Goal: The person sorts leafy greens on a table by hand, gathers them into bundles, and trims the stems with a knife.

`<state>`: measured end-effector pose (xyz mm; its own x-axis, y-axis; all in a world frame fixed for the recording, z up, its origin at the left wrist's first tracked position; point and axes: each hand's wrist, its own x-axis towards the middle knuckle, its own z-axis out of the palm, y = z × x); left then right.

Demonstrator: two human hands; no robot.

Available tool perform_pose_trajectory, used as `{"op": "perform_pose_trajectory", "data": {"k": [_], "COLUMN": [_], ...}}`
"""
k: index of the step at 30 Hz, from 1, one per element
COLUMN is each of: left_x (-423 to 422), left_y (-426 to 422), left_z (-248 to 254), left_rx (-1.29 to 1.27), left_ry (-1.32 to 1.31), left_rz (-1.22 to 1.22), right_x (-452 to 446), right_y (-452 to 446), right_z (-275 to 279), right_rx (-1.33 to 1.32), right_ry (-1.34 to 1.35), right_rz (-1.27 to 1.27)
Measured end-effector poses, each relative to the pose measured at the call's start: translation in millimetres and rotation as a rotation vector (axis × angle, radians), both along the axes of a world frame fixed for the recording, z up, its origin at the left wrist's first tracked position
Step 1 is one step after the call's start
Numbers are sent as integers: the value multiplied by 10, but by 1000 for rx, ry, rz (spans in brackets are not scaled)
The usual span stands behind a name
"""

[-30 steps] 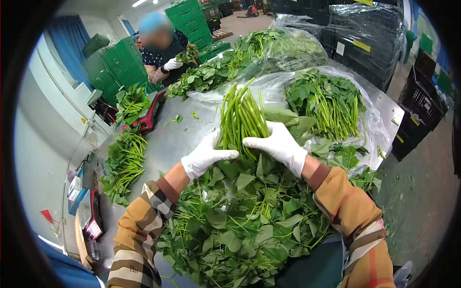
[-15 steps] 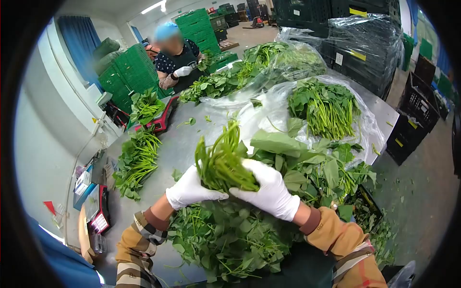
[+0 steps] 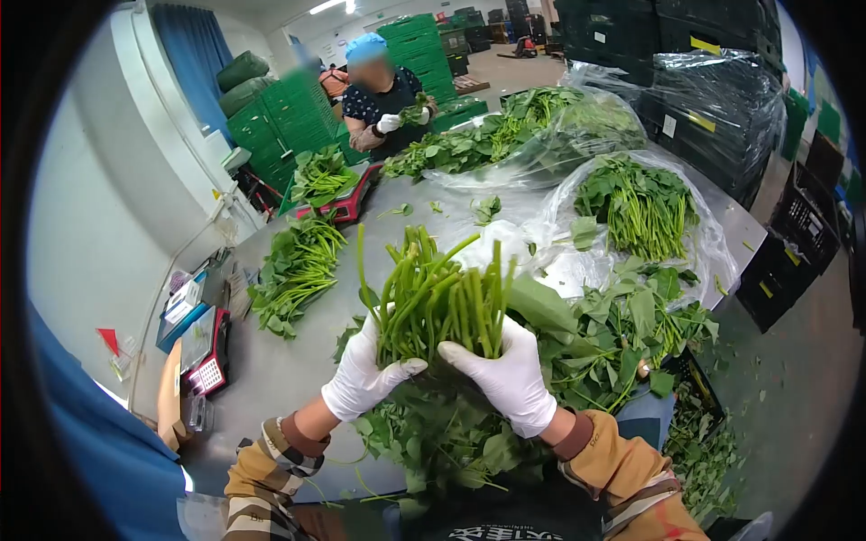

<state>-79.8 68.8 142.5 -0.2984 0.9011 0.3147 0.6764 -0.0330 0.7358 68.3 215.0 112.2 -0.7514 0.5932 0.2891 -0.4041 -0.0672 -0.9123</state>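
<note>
A thick bunch of leafy greens (image 3: 442, 302) is held upright between my two gloved hands, cut stems up and leaves hanging below. My left hand (image 3: 365, 365) wraps its left side, thumb across the front. On the right side, my right hand (image 3: 510, 374) closes round the stems with its thumb pressed on them. The fingers behind the bunch are partly hidden. Close to my right hand lies a loose heap of leafy stems (image 3: 622, 338). A bundled pile of greens (image 3: 640, 212) rests on clear plastic sheeting farther back.
On the metal table (image 3: 262, 383) lies another bunch (image 3: 298, 270), beside a red scale (image 3: 347, 198) bearing greens. A second scale (image 3: 207, 361) stands at left. Across the table a co-worker (image 3: 392, 108) in white gloves holds greens. Black crates (image 3: 713, 117) stand at back right.
The bunch has turned from slanted to upright, its stem ends now more spread. My hands have shifted slightly lower on it. The whole view has swung left, moving the surroundings rightward.
</note>
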Motion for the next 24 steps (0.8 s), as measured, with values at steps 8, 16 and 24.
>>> {"op": "perform_pose_trajectory", "data": {"k": [8, 16, 24], "left_x": [279, 479, 720], "left_y": [-205, -73, 127], "left_z": [-443, -703, -757], "left_rx": [-48, 98, 6], "left_ry": [-110, -207, 627], "left_rz": [27, 119, 175], "right_x": [102, 200, 206], "right_y": [-130, -49, -46], "right_z": [-230, -364, -578], "right_rx": [-284, -117, -289], "right_ry": [1, -142, -91], "right_rz": [42, 206, 151]}}
